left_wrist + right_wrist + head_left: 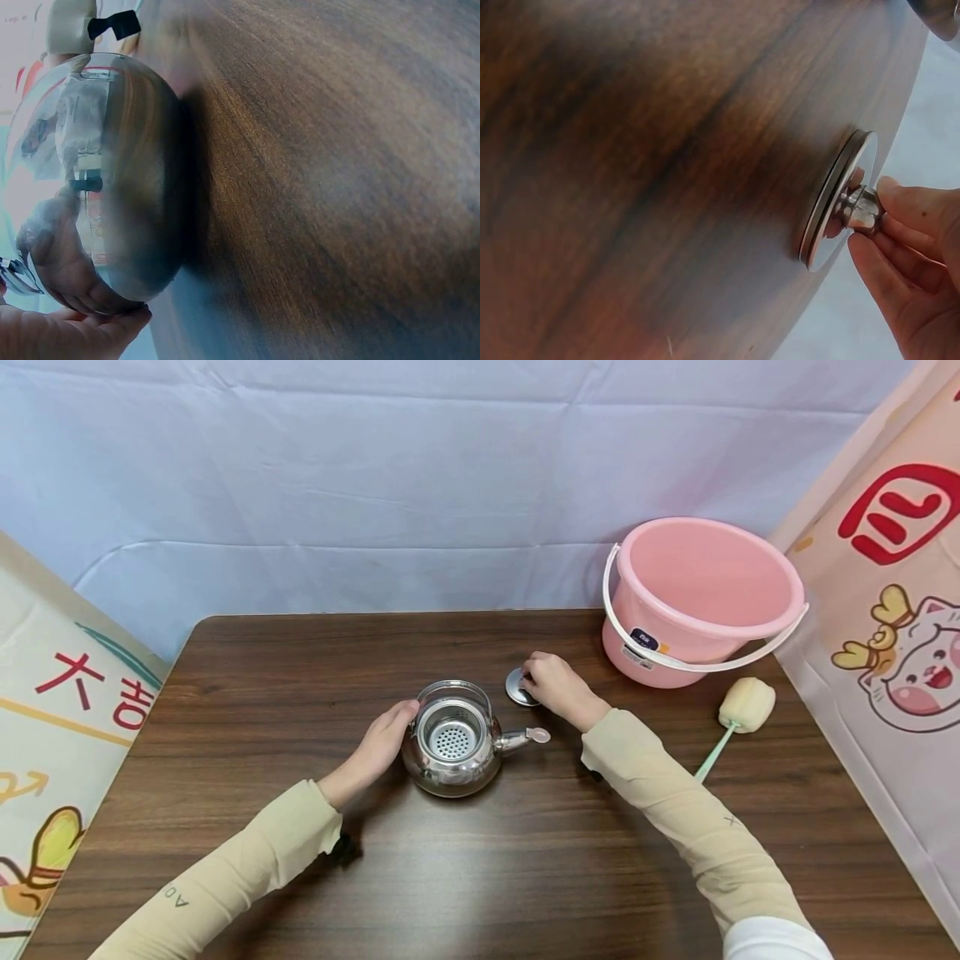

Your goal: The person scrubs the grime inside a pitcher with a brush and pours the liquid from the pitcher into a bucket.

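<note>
A shiny steel kettle (pixel 450 777) stands lidless on the wooden table, its spout pointing right and its wire handle upright. Inside its mouth shows a perforated strainer (pixel 453 741). My left hand (pixel 380 745) rests against the kettle's left side; in the left wrist view its fingers (pixel 90 337) touch the rounded body. To the right of the kettle, the round steel lid (pixel 825 206) lies flat on the table. My right hand (pixel 561 687) pinches the lid's knob (pixel 865 211) between thumb and fingers.
At the back right sits a pink bucket (pixel 622 647) with a white handle hanging in front. A sponge brush (pixel 748 704) with a pale green stick lies in front of it, partly hidden by my right sleeve. Cloth hangs behind the table (pixel 300 677).
</note>
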The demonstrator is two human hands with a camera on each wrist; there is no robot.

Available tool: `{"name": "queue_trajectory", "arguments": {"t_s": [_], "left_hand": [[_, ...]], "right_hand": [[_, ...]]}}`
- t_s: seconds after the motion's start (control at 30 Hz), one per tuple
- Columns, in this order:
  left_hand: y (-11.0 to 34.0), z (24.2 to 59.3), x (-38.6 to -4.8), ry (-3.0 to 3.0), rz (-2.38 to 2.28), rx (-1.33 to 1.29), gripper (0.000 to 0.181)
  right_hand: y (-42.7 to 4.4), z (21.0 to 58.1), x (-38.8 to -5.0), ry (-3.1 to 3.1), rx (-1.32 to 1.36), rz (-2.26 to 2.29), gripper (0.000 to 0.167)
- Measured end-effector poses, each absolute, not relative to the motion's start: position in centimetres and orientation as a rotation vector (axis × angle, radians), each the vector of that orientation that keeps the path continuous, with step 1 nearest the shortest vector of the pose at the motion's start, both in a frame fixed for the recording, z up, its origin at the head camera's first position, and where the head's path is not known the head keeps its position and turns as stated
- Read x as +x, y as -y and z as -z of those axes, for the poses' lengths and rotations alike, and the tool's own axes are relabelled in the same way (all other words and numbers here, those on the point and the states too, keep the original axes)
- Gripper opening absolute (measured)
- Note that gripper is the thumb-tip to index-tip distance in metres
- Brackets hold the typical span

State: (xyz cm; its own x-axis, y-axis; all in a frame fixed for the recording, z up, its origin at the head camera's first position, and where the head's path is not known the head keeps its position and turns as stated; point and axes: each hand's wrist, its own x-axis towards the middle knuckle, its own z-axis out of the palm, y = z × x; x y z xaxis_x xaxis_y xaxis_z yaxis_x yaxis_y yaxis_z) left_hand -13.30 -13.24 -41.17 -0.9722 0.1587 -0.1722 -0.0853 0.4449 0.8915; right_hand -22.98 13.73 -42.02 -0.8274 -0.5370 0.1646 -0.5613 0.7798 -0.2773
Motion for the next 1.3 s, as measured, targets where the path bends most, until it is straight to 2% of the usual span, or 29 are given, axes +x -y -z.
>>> {"name": "queue_trajectory", "arguments": {"t_s": [0.5,1.3], "left_hand": [[13.1,41.2,-13.2,-2.478,-1.555,0.096,0.050],[13.3,41.3,-13.1,-2.463,-1.584,0.119,0.050]], "right_hand": [[-14.2,40.3,-22.5,2.963,0.820,-0.401,0.021],[-13.4,35.3,-19.5,2.846,0.936,-0.470,0.022]]}}
